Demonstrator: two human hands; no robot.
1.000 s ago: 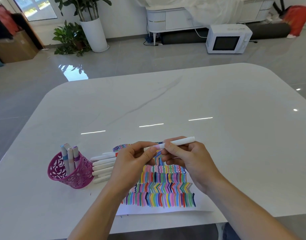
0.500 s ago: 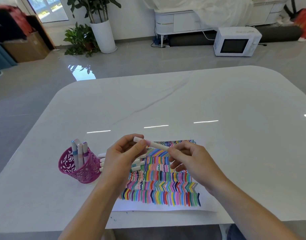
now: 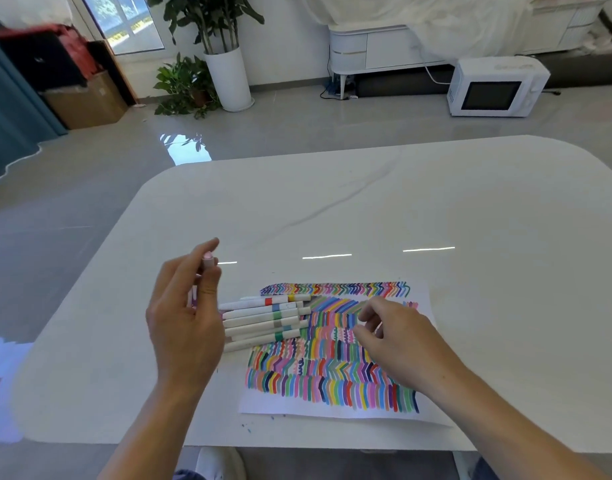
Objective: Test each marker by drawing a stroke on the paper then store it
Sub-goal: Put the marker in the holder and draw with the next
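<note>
Marker point(image 3: 207, 262), likely light and stiff, sits pinched near its pink end in left hand point(image 3: 187, 323); right hand point(image 3: 400, 344) hovers empty over paper point(image 3: 332, 375).

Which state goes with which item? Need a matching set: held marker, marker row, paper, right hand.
Items:
1. held marker
2. marker row
3. paper
4. right hand

States:
A. covered in coloured strokes
B. gripped in the left hand, pink end up
C. over the paper, holding nothing
D. lying side by side across the paper's left edge

Pairs: 1-B; 2-D; 3-A; 4-C
</note>
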